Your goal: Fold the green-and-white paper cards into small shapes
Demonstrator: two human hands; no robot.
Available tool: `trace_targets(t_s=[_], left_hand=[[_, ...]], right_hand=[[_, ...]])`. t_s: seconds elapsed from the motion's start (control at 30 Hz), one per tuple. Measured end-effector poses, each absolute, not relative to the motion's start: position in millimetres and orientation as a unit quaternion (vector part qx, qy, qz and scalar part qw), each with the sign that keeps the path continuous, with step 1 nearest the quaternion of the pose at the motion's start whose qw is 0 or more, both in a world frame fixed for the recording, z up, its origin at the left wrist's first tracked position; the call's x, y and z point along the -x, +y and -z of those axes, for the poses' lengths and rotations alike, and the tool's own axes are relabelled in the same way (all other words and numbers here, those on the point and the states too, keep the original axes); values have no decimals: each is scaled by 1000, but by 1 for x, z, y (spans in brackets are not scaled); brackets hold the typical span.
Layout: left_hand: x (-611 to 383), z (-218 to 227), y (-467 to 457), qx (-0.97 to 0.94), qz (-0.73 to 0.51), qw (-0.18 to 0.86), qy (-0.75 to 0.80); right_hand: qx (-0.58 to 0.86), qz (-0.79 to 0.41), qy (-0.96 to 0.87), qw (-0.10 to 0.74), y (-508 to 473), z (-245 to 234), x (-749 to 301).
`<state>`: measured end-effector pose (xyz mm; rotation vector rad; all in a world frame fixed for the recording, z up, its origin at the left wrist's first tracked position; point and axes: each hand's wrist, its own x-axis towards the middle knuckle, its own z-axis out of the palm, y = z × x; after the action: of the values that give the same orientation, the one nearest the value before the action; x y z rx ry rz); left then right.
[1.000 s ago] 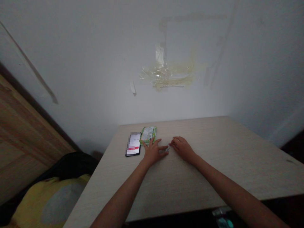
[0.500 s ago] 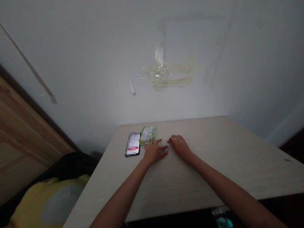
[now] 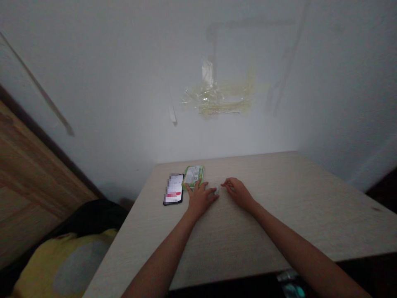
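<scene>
Both my hands rest on a pale wooden table (image 3: 279, 215). My left hand (image 3: 200, 198) lies flat with its fingers spread, its fingertips touching a small pale object (image 3: 216, 190). My right hand (image 3: 237, 191) has its fingers curled together in a pinch at that same small object; what the object is I cannot make out. Just left of my left hand lie a green packet (image 3: 194, 176) and a black phone (image 3: 174, 189) with a lit screen.
The table stands against a white wall with old tape marks (image 3: 217, 97). A wooden panel (image 3: 27, 178) is at the left. Yellow and black cloth (image 3: 71, 252) lies below the table's left edge. A small teal thing (image 3: 291, 287) shows under the front edge.
Both hands shifted slightly toward the far side of the table. The small object between them moved a little up and left with the fingertips.
</scene>
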<state>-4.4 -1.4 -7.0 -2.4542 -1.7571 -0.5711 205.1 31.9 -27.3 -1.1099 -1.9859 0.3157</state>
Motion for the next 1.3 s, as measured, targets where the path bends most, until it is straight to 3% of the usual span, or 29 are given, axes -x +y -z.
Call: trace_targets(t_s=[1.3], left_hand=[[-3, 5, 5, 750, 200, 40, -629]], right_hand=[[324, -99, -874, 348, 6, 6, -198]])
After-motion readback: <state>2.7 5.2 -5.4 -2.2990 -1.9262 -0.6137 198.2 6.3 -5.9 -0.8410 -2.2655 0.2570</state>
